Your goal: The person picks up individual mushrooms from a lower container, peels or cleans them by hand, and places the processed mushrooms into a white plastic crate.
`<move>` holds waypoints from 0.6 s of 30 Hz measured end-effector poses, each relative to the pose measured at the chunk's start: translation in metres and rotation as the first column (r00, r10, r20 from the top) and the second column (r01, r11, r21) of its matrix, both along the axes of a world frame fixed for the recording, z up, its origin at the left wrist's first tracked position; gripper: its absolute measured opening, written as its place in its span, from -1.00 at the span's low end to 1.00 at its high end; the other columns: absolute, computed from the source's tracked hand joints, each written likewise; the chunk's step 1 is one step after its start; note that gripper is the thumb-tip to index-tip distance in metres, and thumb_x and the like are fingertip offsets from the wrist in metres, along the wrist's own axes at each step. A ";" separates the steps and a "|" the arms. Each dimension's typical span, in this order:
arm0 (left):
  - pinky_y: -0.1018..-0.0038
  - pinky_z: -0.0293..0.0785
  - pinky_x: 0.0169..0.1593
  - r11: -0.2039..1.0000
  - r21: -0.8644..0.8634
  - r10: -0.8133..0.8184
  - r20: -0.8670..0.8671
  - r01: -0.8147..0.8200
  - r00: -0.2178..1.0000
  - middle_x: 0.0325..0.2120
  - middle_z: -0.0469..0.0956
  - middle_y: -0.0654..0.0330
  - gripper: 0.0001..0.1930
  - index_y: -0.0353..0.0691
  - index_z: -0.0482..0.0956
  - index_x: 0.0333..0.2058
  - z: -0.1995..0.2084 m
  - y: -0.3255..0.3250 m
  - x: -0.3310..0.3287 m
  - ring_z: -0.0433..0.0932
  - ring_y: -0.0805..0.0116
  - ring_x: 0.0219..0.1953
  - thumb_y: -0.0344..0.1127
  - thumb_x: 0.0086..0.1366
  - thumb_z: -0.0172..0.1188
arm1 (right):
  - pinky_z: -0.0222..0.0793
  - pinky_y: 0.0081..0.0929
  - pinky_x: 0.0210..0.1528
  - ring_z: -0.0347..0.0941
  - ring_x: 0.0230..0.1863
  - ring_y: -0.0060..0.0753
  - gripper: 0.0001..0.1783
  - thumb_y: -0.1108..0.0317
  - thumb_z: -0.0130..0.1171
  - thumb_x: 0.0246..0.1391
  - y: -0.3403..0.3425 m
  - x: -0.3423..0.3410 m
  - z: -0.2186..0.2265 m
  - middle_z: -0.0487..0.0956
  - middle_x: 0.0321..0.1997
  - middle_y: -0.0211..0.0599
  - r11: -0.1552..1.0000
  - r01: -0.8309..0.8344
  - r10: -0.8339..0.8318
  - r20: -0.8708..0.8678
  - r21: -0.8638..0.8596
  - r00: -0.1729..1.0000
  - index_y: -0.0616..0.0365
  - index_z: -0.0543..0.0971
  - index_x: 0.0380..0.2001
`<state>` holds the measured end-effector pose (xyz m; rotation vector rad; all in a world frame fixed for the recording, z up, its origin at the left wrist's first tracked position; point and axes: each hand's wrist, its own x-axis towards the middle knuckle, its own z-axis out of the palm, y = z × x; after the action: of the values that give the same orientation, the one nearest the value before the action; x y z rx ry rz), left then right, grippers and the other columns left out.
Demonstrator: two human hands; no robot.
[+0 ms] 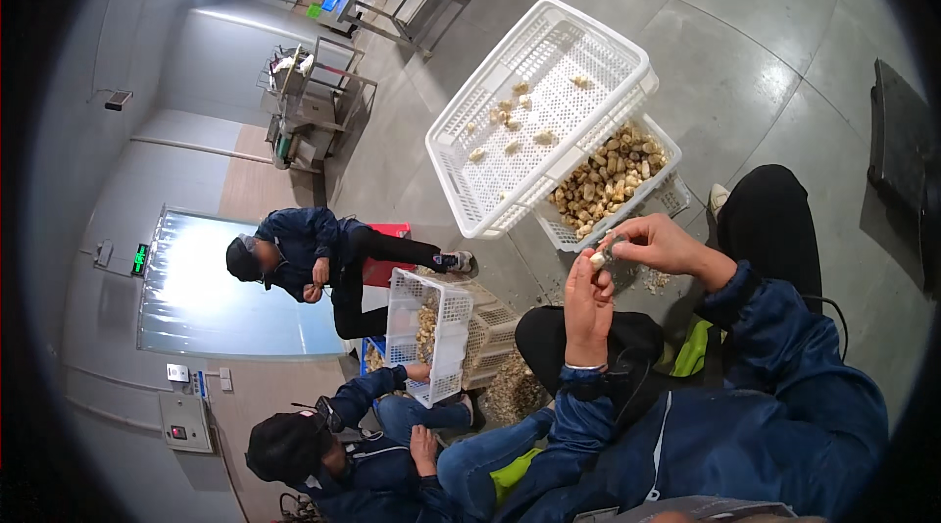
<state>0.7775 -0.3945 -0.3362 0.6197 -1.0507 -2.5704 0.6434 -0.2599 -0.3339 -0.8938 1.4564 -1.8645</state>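
Observation:
In front of me my left hand (588, 319) pinches a small pale cream piece (597, 259), perhaps a mushroom or a bulb, between thumb and fingertips. My right hand (667, 247) is closed right beside it, its fingers round something small and dark grey whose kind I cannot make out. Just beyond my hands, a white basket (671, 152) holds many brown and cream pieces (613, 175) of a similar sort. Across part of it rests a larger perforated white crate (461, 185), with several paler pieces (512, 118) scattered over its bottom.
Two other people in dark jackets sit to the left, around a white crate (400, 322) with brown pieces. A heap of brown scraps (515, 388) lies on the floor by my knee. A black object (897, 160) stands at the right; metal tables (402, 28) stand far off.

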 end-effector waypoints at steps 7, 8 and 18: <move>0.63 0.36 -0.28 0.887 -0.462 0.015 0.020 -0.004 1.000 -0.08 0.53 0.09 -0.72 -0.29 0.35 0.04 0.016 0.009 -0.003 0.39 0.60 -0.38 -0.32 0.43 -0.01 | 0.36 -0.50 -0.24 0.47 -0.27 -0.51 -0.76 0.30 0.18 0.07 0.007 -0.004 0.010 0.61 -0.23 -0.22 0.997 -0.059 0.064 -0.100 0.058 0.993 0.32 0.59 -0.37; 0.63 0.36 -0.28 0.880 -0.474 0.004 0.017 0.004 1.000 -0.07 0.52 0.09 -0.71 -0.30 0.33 0.06 0.017 0.009 -0.002 0.39 0.60 -0.38 -0.34 0.43 -0.02 | 0.35 -0.49 -0.27 0.47 -0.29 -0.49 -0.74 0.29 0.19 0.06 0.008 -0.005 0.010 0.58 -0.26 -0.18 0.992 -0.101 0.098 0.046 0.074 0.994 0.34 0.57 -0.39; 0.62 0.39 -0.24 0.820 -0.570 -0.041 0.027 0.050 0.999 -0.06 0.52 0.05 -0.64 -0.34 0.25 0.14 0.019 0.007 0.001 0.43 0.57 -0.31 -0.37 0.42 -0.02 | 0.32 -0.54 -0.37 0.37 -0.44 -0.62 -0.73 0.31 0.17 0.04 0.009 -0.006 0.007 0.54 -0.49 -0.32 0.996 -0.058 0.064 -0.109 0.062 0.992 0.30 0.61 -0.27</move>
<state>0.7790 -0.3871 -0.3175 0.4483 -1.7555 -2.1040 0.6378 -0.2508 -0.3264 -1.0163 1.5249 -1.7429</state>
